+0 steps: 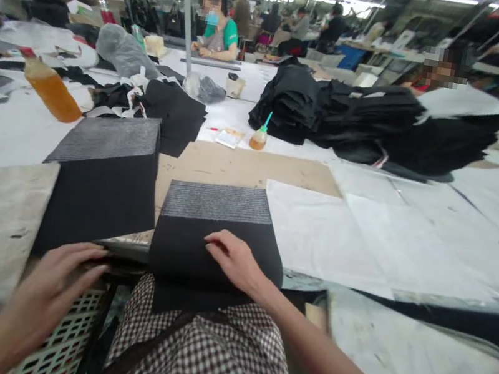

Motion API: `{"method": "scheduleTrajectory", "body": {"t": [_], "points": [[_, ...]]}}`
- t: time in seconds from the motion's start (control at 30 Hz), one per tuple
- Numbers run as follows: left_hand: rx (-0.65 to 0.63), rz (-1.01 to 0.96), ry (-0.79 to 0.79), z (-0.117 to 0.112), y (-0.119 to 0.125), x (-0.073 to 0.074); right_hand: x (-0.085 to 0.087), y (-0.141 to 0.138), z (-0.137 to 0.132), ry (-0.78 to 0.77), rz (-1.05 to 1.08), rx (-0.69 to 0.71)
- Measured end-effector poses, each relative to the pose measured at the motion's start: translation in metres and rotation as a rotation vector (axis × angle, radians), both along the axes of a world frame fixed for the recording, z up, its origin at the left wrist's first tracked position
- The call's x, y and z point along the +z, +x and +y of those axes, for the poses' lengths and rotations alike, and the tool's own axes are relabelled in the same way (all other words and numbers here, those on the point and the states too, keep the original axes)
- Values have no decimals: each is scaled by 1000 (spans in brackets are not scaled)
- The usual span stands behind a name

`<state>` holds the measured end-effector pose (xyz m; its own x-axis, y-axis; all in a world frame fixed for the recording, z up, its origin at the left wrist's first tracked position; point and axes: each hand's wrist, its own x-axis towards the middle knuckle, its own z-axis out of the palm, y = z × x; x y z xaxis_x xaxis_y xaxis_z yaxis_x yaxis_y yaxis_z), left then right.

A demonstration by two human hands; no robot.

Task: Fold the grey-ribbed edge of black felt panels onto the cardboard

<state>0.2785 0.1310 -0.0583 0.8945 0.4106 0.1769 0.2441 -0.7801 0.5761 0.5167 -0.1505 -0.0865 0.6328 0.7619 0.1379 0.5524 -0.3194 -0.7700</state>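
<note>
In front of me a stack of black fabric pieces (179,239) lies over the table's near edge, its far end a fanned band of grey edges (218,202). My right hand (236,257) rests on this fabric, fingers loosely bent; whether it pinches a layer is not clear. To the left, apart from the fabric, my left hand (59,280) hovers by the table edge with fingers spread and nothing in them. Just beyond it lies a second black fabric stack (103,195), also with a fanned grey band.
A bottle of amber liquid (51,89) leans at the left. Farther back are a small dropper bottle (259,138) and a large heap of black cloth (350,114). A white plastic crate (65,332) sits below my left hand. A masked co-worker (217,30) sits across the table.
</note>
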Motion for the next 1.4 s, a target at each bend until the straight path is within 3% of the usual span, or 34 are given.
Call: {"method": "scheduleTrajectory", "body": {"t": [0.17, 0.23, 0.33, 0.6, 0.8, 1.07, 1.4], "points": [[-330, -72, -11, -93, 161, -28, -18, 57, -60, -114, -392, -132], [-374, -79, 68, -119, 203, -36, -26, 70, -69, -131, -438, -144], [-367, -69, 199, -138, 238, -47, -37, 80, -75, -104, -430, -187], [-323, -36, 286, -150, 254, -55, -42, 87, -82, -35, -366, -224], [-276, -117, 238, -156, 258, -58, -39, 90, -84, -49, -359, -231], [-348, -34, 276, -163, 266, -58, -41, 90, -87, -55, -347, -247], [-453, -140, 268, -170, 256, -55, -41, 83, -89, -78, -441, -283]]}}
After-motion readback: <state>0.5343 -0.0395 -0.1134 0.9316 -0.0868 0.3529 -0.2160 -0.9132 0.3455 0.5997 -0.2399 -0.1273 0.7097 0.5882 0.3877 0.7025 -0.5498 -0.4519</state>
